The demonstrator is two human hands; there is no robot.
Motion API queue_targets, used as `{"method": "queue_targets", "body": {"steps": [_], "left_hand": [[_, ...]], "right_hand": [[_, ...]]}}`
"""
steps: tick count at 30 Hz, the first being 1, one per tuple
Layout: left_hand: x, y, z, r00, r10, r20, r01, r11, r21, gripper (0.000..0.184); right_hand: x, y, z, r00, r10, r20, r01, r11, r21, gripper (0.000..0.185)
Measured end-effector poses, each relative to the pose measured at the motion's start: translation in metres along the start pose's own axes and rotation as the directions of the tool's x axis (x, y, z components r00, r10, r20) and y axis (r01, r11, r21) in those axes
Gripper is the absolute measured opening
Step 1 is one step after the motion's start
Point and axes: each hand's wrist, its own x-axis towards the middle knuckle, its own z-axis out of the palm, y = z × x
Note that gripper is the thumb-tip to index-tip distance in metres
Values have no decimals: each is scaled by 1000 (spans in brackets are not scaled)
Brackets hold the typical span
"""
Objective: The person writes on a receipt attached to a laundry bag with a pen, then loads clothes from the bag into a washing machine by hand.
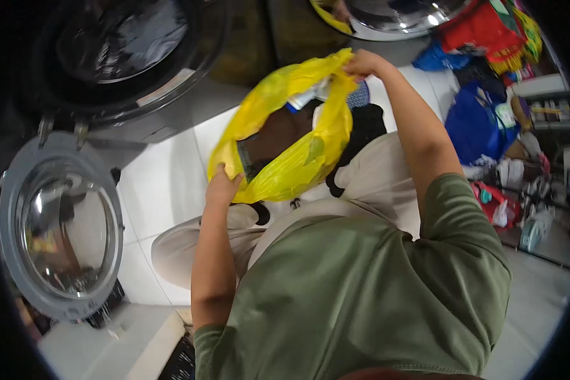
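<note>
A yellow plastic bag (301, 171) is stretched wide between my two hands, its mouth facing up toward me. My left hand (222, 185) pinches the rim at the near left. At the far right of the rim, my right hand (363, 64) grips the bunched plastic. Inside the bag shows something dark brown (278, 133) that I cannot make out. A white and blue item (307, 97) is visible near the bag's far side, partly hidden by plastic.
To the left, a front-loading washing machine (183, 104) has its round door (60, 221) swung out and grey laundry (152, 38) in the drum. Another round glass door (405, 12) is at the top. Blue bags (478, 123) and a cluttered shelf (548, 130) stand at the right.
</note>
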Motion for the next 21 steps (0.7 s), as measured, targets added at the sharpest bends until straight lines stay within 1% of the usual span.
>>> {"method": "queue_targets", "body": {"steps": [1, 2, 3, 4, 5, 6, 7, 8, 10, 11, 13, 14, 15, 16, 17, 18, 19, 20, 21], "left_hand": [[-10, 37, -13, 983, 173, -63, -171, 984, 43, 67], [-18, 68, -19, 938, 335, -88, -329, 941, 77, 65], [-24, 97, -19, 869, 481, -114, -470, 876, 113, 64], [-33, 125, -13, 875, 480, -68, -475, 877, 72, 61], [-41, 146, -6, 877, 479, -26, -478, 878, 35, 57], [-40, 149, 23, 764, 633, 122, -627, 774, -88, 53], [-34, 146, 56, 605, 761, 234, -727, 648, -230, 49], [-36, 145, 72, 323, 918, 231, -755, 397, -522, 46], [-44, 155, 67, 209, 863, 459, -738, 447, -505, 41], [-44, 155, 55, 295, 875, 384, -775, 454, -439, 39], [-35, 154, 22, 429, 880, 203, -833, 472, -287, 34], [-25, 152, 11, 481, 874, 76, -811, 476, -341, 29], [-18, 150, -10, 541, 841, -23, -800, 506, -321, 29], [-8, 146, -17, 592, 782, -192, -789, 516, -333, 26], [-2, 149, -36, 675, 696, -245, -725, 566, -391, 28], [9, 150, -36, 840, 513, -179, -470, 522, -712, 33], [20, 156, -50, 839, 503, -205, -475, 495, -728, 63], [18, 173, -61, 790, 537, -296, -557, 429, -711, 74], [10, 196, -70, 734, 562, -380, -632, 360, -686, 86]], "right_hand": [[-15, -28, -7, 986, -112, 125, 157, 882, -444, 33], [-27, -38, -1, 956, -270, 113, 292, 863, -412, 44], [-41, -46, 13, 956, -267, 120, 260, 963, 74, 46], [-33, -31, 17, 975, -82, 206, 98, 993, -67, 42], [-13, -3, 24, 959, 109, 262, -51, 975, -219, 39], [2, 26, 34, 912, 294, 285, -177, 911, -373, 38], [-9, 65, 53, 977, -73, 199, 186, 748, -638, 46], [-20, 92, 75, 990, 31, 137, 68, 745, -664, 58], [-45, 145, 120, 971, 238, 6, -166, 695, -699, 96], [-33, 166, 128, 981, 85, 173, 67, 693, -718, 83], [-37, 116, 100, 935, 250, 253, -81, 842, -533, 74], [-49, 94, 84, 892, 331, 308, -179, 884, -432, 70], [-41, 96, 58, 901, 194, 388, -45, 931, -362, 61], [-74, 45, 20, 916, 101, 387, -11, 973, -229, 49], [-116, -15, -17, 934, -73, 349, 186, 934, -305, 45], [-157, -64, -42, 937, -204, 284, 275, 931, -239, 42], [-190, -99, -55, 905, -352, 240, 384, 918, -102, 40], [-210, -124, -59, 824, -538, 179, 526, 843, 114, 39], [-238, -159, -53, 766, -643, -13, 633, 750, 192, 35]]}}
